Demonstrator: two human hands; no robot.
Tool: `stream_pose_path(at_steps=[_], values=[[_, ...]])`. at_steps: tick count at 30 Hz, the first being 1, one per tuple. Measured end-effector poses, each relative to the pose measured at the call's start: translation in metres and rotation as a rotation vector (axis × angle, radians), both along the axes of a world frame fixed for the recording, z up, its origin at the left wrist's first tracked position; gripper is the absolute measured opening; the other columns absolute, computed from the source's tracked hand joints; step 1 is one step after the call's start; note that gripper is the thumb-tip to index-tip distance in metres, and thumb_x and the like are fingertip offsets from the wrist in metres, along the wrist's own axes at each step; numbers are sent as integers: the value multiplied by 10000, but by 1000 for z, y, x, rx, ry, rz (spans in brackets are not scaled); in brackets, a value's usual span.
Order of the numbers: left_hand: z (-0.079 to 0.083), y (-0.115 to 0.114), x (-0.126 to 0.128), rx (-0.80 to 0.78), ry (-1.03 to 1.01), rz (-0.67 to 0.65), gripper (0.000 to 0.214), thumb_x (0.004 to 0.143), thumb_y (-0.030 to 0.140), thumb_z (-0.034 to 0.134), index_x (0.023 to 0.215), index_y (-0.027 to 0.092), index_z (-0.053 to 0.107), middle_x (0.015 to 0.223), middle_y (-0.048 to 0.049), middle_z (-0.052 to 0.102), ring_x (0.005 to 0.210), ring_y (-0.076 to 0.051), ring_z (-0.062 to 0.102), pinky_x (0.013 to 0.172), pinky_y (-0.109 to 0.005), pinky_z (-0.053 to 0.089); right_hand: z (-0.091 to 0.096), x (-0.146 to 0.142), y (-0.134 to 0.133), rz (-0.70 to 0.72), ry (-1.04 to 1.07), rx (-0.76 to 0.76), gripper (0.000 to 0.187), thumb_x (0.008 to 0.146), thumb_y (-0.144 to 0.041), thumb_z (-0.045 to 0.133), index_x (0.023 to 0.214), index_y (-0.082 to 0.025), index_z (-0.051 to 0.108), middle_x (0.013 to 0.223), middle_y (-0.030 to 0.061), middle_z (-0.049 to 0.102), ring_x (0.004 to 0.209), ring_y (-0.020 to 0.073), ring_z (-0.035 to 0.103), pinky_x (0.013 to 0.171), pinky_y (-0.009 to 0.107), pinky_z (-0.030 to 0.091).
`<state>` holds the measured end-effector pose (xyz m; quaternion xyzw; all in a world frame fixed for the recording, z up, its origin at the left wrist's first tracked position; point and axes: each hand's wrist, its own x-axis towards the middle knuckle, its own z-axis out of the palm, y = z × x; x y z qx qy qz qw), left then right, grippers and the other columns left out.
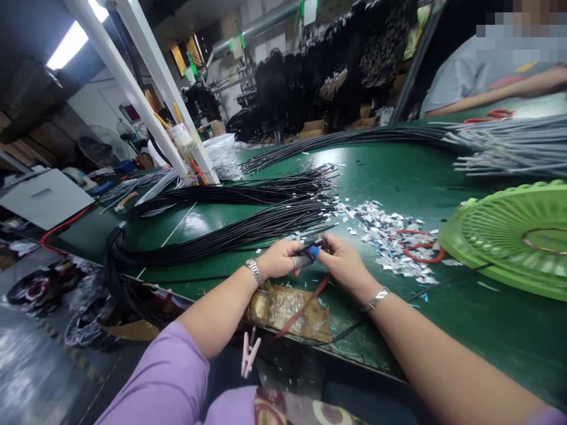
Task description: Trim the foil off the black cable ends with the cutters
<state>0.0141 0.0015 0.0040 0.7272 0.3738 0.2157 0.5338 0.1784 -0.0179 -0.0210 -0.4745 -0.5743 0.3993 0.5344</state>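
My left hand (280, 258) is closed on a black cable near the front edge of the green table. Close beside it my right hand (339, 258), with blue on the thumb, pinches at the cable's end; the exact grip is too small to make out. Just beyond both hands lies a thick bundle of black cables (230, 233), its cut ends toward the right. A second black bundle (248, 192) rests behind it. Below my hands a brown taped pad (290, 310) sits at the table edge, crossed by a reddish strap (305, 307).
Small white and silver scraps (394, 236) are strewn right of my hands, around red-handled scissors (420, 247). A green fan guard (514, 236) stands at the right. Grey cables (518, 144) lie before another person (491, 71). A pink clothespin (249, 354) hangs at the front edge.
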Motion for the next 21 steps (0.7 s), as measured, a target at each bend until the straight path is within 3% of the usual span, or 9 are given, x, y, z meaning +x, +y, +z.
stream_pose_path(at_steps=[5,8,12,16,21], values=[[5,1,-2,-79,-54,108,386,672,497,676,708,149,515,458,57,500,338,-37,339,371,-190,237,0,0,-1,-49,182,-118,355,644,-537,675,716,-210,556,506,-60,425,476,107,355,452,240,274],[7,2,-4,-98,-106,168,484,617,593,683,713,150,513,453,61,497,320,-32,324,347,-187,212,1,-1,-2,25,309,-237,421,597,-549,713,782,-205,558,462,-101,340,421,79,262,416,222,194],[6,3,-5,-101,-127,171,521,591,626,688,696,149,505,451,64,496,317,-25,324,342,-182,211,1,-5,-4,106,307,-258,506,538,-547,766,839,-183,587,484,-99,368,433,70,261,418,217,191],[6,2,-4,-94,-107,157,524,597,633,683,692,149,504,454,61,496,324,-27,335,342,-183,222,-2,-7,-3,103,141,-136,462,630,-596,684,825,-184,610,535,-57,447,466,97,328,443,241,255],[4,3,-3,-94,-71,166,521,596,628,688,681,151,496,441,63,485,331,-30,337,347,-180,228,-4,-4,-5,-117,-266,160,329,748,-534,592,701,-208,572,635,25,561,588,167,467,552,291,371]])
